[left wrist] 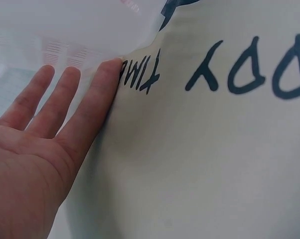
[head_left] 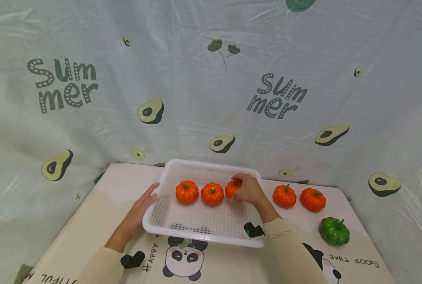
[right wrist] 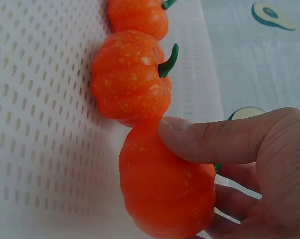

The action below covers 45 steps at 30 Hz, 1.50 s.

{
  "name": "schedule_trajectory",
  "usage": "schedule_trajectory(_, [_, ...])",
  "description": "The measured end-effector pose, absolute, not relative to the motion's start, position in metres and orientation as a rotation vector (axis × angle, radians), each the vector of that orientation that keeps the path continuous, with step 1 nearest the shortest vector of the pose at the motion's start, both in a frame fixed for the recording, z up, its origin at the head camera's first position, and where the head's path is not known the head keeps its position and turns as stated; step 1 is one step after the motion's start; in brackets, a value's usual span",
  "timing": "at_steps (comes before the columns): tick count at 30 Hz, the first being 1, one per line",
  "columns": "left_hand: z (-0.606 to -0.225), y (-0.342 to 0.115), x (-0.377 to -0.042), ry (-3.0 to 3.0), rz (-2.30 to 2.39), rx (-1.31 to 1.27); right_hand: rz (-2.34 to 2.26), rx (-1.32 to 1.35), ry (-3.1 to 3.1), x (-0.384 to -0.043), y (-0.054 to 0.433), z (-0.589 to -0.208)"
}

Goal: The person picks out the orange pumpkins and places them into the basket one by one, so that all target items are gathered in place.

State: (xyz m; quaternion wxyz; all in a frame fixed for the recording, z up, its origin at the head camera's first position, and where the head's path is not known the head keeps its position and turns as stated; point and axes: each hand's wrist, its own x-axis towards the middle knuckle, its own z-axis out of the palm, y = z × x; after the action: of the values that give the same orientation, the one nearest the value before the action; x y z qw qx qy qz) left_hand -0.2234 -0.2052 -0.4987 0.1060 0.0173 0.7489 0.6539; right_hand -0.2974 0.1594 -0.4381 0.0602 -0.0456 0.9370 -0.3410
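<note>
My right hand (head_left: 248, 189) grips a small orange pumpkin (right wrist: 167, 184) inside the white plastic basket (head_left: 203, 235), thumb on one side and fingers round the other. Two more orange pumpkins, one in the middle (head_left: 212, 194) and one at the left (head_left: 187, 192), sit in a row along the basket's far side. In the right wrist view the held pumpkin overlaps the middle one. My left hand (head_left: 142, 207) lies along the basket's left wall. In the left wrist view its fingers (left wrist: 90, 107) are straight, fingertips right at the wall.
To the right of the basket stand two orange pumpkins, one nearer (head_left: 284, 196) and one farther right (head_left: 313, 199). A green pumpkin (head_left: 334, 231) lies closer to the table's right edge. The printed cloth (head_left: 182, 79) hangs behind the table (head_left: 104, 197).
</note>
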Motion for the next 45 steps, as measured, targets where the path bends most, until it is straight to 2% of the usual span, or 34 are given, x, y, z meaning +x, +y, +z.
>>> schedule_trajectory(14, [-0.5011,-0.206,-0.2225,2.187,1.943,0.061,-0.975,-0.126,2.822,-0.298,0.1567,-0.4404])
schedule_trajectory(22, [-0.4989,-0.2095,-0.2202,2.205,1.93,0.014,-0.891,-0.244,2.832,-0.3002,0.1538,-0.4424])
schedule_trajectory(45, [-0.5013,-0.2061,-0.224,2.152,1.963,0.04,-0.813,-0.189,2.786,-0.2964,0.1542,-0.4442])
